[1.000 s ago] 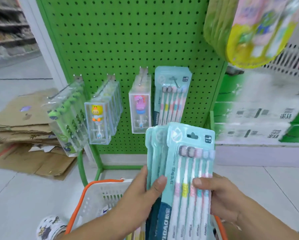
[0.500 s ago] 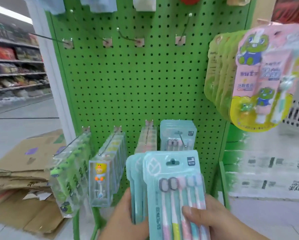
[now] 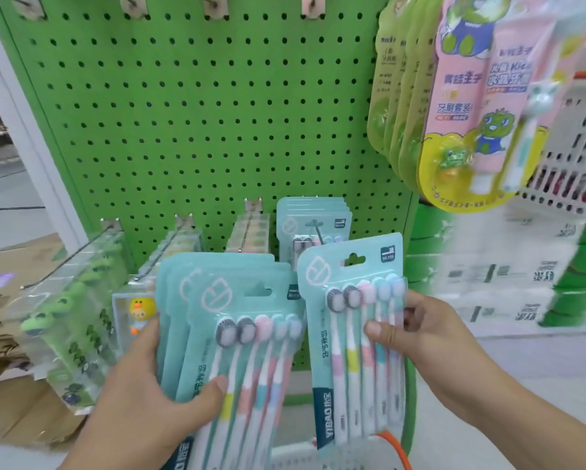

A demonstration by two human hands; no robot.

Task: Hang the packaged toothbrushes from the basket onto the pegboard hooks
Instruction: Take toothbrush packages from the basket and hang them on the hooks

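The single toothbrush pack (image 3: 354, 337) stood upright before the pegboard (image 3: 196, 130), hang-hole uppermost, pinched between thumb and curled fingers of the right hand (image 3: 430, 344). The left hand (image 3: 149, 395) gripped the fanned stack of packs (image 3: 230, 340), leaning slightly left.

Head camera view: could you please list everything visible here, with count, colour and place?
Green perforated pegboard: one, centre background.
Teal five-brush toothbrush pack: one, held apart at right.
Stack of teal toothbrush packs: several, exact count unclear, held at left.
Hung teal toothbrush packs: several, on a lower right hook.
Clear boxed children's toothbrushes: three hooks, lower left; green, yellow-duck, pastel.
Pink-and-yellow frog toothbrush sets: several, hanging upper right.
Empty metal hooks: four, top edge.
Brown flattened cardboard: pile, floor left.
White basket with orange handle: one, bottom.
Left hand: grips the stack.
Right hand: pinches the single pack.
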